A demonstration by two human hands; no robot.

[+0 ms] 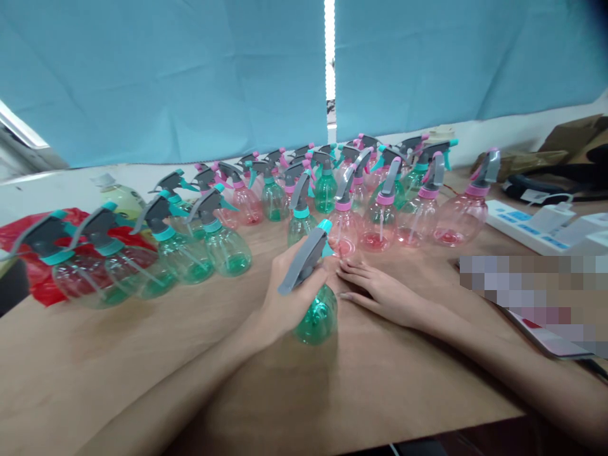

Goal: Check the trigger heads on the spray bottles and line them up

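My left hand (294, 294) is wrapped around the neck of a green spray bottle (317, 320) with a grey and teal trigger head, near the middle of the table. The bottle stands almost upright, its head tilted up to the right. To its right my right hand (380, 288) lies low over the tabletop with fingers stretched toward the bottle, holding nothing. Just beyond the hands stand a pink spray bottle (342, 231) and another green spray bottle (300, 221), the latter partly hidden behind my left hand.
Several green spray bottles (228, 250) line the left, before a red plastic bag (45, 278). More pink spray bottles (460, 218) stand at the right, with a crowd behind. A white power strip (517, 225), headphones (536, 187) and a blurred-out device (546, 339) lie rightward on the wooden table (380, 380).
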